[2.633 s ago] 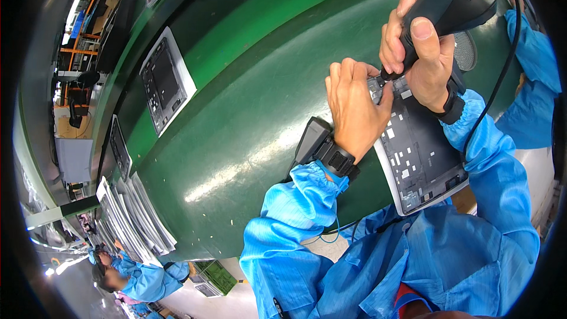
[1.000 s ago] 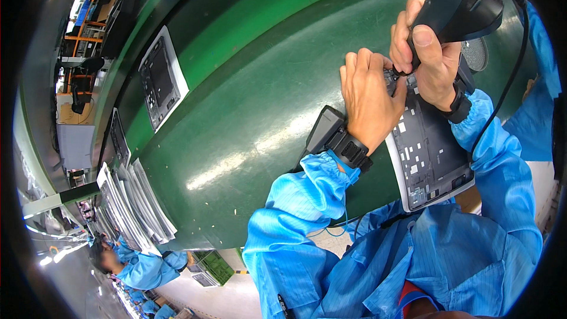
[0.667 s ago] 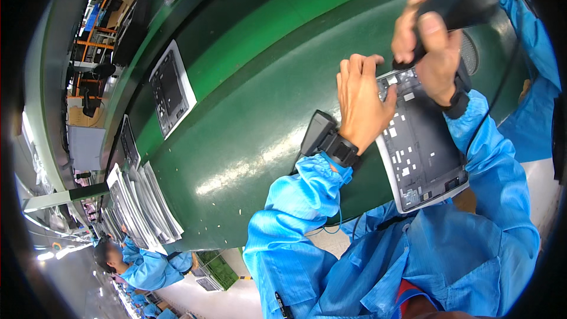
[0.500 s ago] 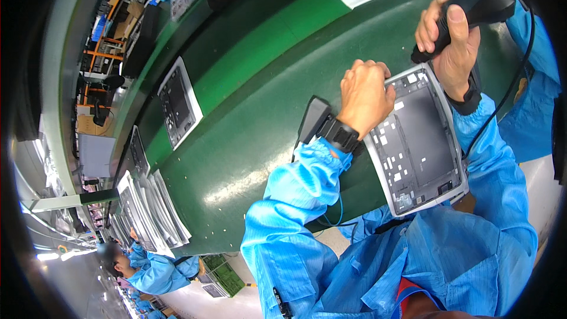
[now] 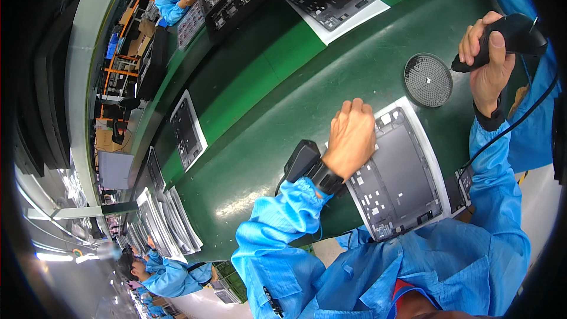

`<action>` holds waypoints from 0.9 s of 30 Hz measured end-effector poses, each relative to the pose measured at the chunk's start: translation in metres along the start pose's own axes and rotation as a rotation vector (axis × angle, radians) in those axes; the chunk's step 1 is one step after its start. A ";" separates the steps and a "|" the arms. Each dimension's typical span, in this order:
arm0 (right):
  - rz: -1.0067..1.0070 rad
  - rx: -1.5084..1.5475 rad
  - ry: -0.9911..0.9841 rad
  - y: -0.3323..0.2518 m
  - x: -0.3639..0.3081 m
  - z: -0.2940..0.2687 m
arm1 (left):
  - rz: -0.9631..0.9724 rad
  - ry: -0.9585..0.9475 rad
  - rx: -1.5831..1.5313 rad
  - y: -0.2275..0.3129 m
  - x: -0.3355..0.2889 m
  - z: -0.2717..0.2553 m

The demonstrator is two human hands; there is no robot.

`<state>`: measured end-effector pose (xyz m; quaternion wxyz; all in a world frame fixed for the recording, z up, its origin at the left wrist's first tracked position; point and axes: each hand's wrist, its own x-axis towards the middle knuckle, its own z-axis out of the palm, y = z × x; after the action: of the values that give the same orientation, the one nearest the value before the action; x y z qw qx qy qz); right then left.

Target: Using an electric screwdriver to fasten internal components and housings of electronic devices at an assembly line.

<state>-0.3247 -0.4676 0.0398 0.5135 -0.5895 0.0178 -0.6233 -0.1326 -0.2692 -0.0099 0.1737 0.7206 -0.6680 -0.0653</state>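
In my right hand [image 5: 491,62] is a black corded electric screwdriver [image 5: 514,34], held sideways with my fingers wrapped round its body. Its tip reaches the right rim of a round grey dish [image 5: 426,90] with a dotted, perforated-looking surface; dark small pieces lie along its upper left side. My left hand [image 5: 351,139] lies closed at the upper left edge of a flat dark tablet housing [image 5: 404,162] on a white backing, close to my body. Its thumb is hidden, and whatever its fingers hold cannot be made out. Black straps with devices sit on both wrists.
The green bench carries other housings on white sheets, one at the far side [image 5: 328,0] and one to the left [image 5: 188,133]. A stack of white-edged sheets [image 5: 168,224] stands at lower left. Co-workers in blue sit across and at lower left. The screwdriver's cable [image 5: 512,127] hangs by my right forearm.
My right hand with the screwdriver has moved right, off the housing's upper corner, and the round dish now shows. My left hand stays by the housing, its thumb now out of sight. The view has shifted.
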 end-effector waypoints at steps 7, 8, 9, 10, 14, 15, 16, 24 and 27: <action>-0.043 0.007 -0.020 0.011 0.003 0.006 | -0.017 0.169 -0.025 0.011 -0.007 0.009; -0.042 0.003 -0.038 0.012 0.002 0.005 | -0.114 0.085 -0.083 0.010 -0.003 0.010; -0.040 0.003 -0.058 0.014 0.000 0.005 | -0.214 0.003 -0.139 0.008 0.001 0.009; -0.033 0.001 -0.046 0.016 0.000 0.005 | -0.252 -0.037 -0.205 0.007 0.005 0.006; 0.011 0.049 -0.010 0.011 0.001 0.009 | -0.173 -0.077 -0.215 0.001 0.008 -0.001; 0.023 0.028 0.010 0.010 0.000 0.008 | -0.176 -0.063 -0.205 0.000 0.008 -0.004; 0.025 0.028 0.008 0.011 -0.001 0.006 | -0.165 -0.039 -0.127 -0.002 0.008 -0.008; 0.102 0.005 -0.007 0.018 -0.008 -0.017 | -0.490 0.124 0.342 -0.181 0.050 -0.085; 0.104 -0.026 0.012 0.019 -0.009 -0.019 | -0.575 -0.013 0.440 -0.266 0.080 -0.108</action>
<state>-0.3289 -0.4816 0.0156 0.5373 -0.5905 0.0596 -0.5992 0.1603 -0.3180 0.0116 -0.0150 0.8988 -0.4370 0.0292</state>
